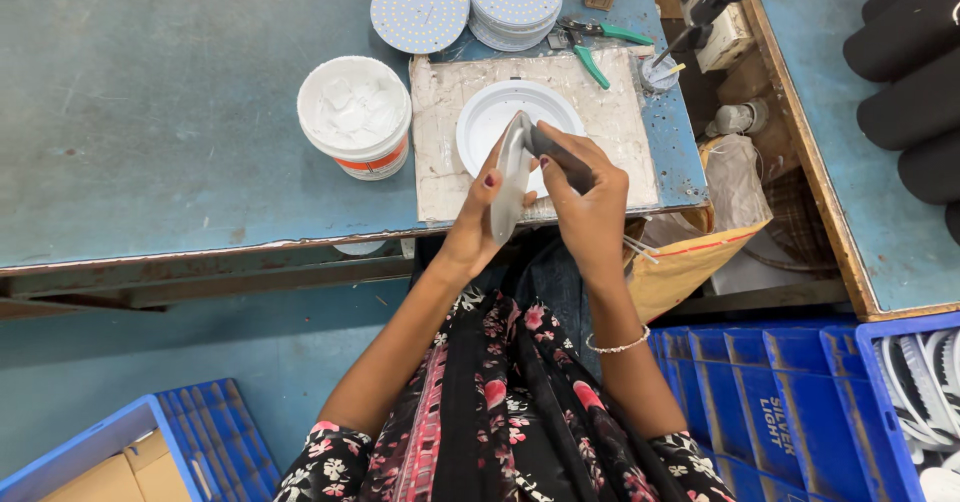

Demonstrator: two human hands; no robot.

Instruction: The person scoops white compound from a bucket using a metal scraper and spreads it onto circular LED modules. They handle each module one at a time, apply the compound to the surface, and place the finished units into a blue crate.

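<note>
View from above a blue-grey workbench point(150, 112), moving left to right. The bench's left half is a wide bare stretch running to the near edge, where the paint is chipped. Below it, at bottom left, sits the corner of a blue crate point(120, 442) holding cardboard. Right of the bare stretch stands a white tub point(355, 114) of white paste with a red band. Behind it, by the far edge, lie 1 round LED disc point(419, 5) and a stack of similar discs point(515, 2). A worn white mat point(620, 122) reaches the bench's near edge, with a round white housing point(490, 112) lying on it.

Just above the mat's near edge, the left hand point(480, 217) grips a thin round plate point(511, 187) held on edge, fingers curled around its rim. The right hand point(588, 202) touches the plate's right face, clasped around a dark tool point(553, 150) pressed against it. Green-handled pliers point(600, 47) lie beyond. At far right, more blue crates point(790, 412) crowd the floor.
</note>
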